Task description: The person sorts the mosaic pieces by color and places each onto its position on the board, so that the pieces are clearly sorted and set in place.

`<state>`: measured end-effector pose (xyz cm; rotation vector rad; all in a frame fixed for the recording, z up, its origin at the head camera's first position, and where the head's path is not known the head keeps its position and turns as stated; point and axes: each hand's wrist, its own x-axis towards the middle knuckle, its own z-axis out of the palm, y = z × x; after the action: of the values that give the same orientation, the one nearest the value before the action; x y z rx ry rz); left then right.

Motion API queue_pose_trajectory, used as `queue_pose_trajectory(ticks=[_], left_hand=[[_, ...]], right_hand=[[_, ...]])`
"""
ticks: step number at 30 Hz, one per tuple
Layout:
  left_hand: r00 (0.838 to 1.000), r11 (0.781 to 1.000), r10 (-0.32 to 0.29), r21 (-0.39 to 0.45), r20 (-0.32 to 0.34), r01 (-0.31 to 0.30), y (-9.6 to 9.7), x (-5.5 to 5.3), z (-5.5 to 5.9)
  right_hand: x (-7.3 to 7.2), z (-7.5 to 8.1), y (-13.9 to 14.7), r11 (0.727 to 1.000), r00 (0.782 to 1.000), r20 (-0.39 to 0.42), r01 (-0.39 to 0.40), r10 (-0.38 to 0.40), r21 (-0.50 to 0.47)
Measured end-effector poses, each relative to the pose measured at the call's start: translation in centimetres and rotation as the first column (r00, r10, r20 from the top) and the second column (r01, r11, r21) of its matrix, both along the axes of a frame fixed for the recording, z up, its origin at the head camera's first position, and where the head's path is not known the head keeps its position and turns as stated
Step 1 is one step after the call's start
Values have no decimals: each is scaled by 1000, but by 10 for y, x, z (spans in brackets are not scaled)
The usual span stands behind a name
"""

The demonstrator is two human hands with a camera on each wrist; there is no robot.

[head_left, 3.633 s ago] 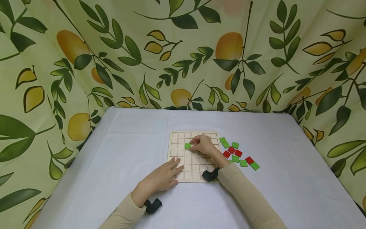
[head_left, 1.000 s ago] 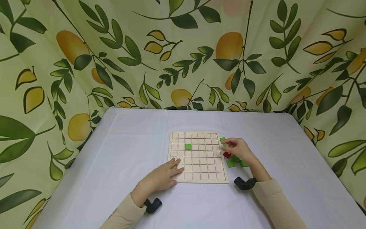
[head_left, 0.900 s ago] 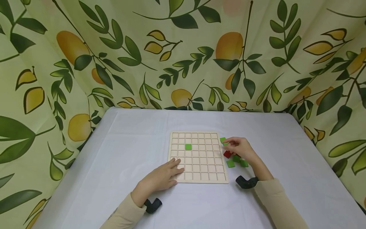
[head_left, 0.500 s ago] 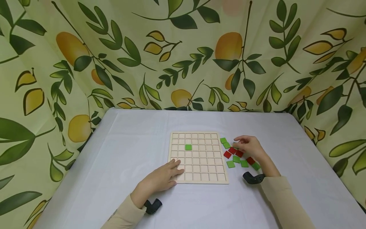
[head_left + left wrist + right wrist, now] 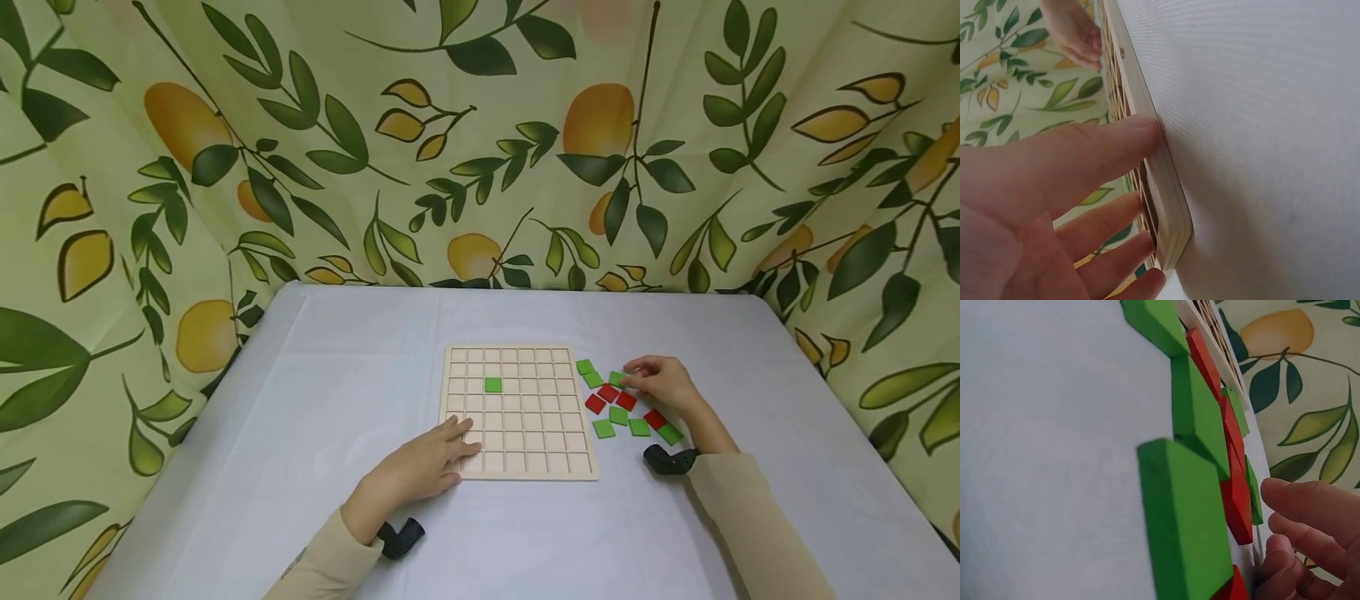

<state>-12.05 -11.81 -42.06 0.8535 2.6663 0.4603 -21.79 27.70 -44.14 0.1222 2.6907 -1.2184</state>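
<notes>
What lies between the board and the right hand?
Loose green tiles and red tiles lie between the board and right hand, as the head view shows.

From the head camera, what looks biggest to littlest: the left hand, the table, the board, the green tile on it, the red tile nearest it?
1. Table
2. Board
3. Left hand
4. Green tile and red tile: too alike to rank.

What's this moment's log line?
Left grip: on board | Right grip: by loose green tile, touch unclear | On board: one green tile | Beside board: red tiles, more green tiles
</notes>
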Motion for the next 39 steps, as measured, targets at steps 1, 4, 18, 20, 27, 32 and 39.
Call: queue_pose_trajectory(ticks=[1, 4, 18, 20, 27, 32, 39], left_hand=[[1000, 1000, 0, 7, 2, 0, 0, 0, 0], [1000, 1000, -2, 11, -1, 2, 0, 0, 0], [1000, 1000, -25, -6, -2, 25, -2, -1, 4], [999, 999, -40, -22, -11, 39, -2, 0, 3], [999, 997, -45, -58, -13, 44, -1, -1, 1], [996, 995, -65, -86, -64, 59, -1, 0, -2], [991, 995, -60, -83, -118, 50, 1, 0, -4]], right_hand=[[0, 0, 0, 1000, 1000, 3, 0, 0, 4], [-1, -1, 1, 1000, 1000, 21, 10, -10, 10], [-4, -6, 2, 998, 994, 90, 65, -66, 12], [-4, -7, 2, 998, 994, 91, 65, -66, 13], [-3, -5, 3, 999, 996, 79, 46, -47, 12], [-3, -4, 2, 999, 997, 66, 31, -32, 11], [-4, -7, 0, 997, 999, 18, 28, -29, 71]])
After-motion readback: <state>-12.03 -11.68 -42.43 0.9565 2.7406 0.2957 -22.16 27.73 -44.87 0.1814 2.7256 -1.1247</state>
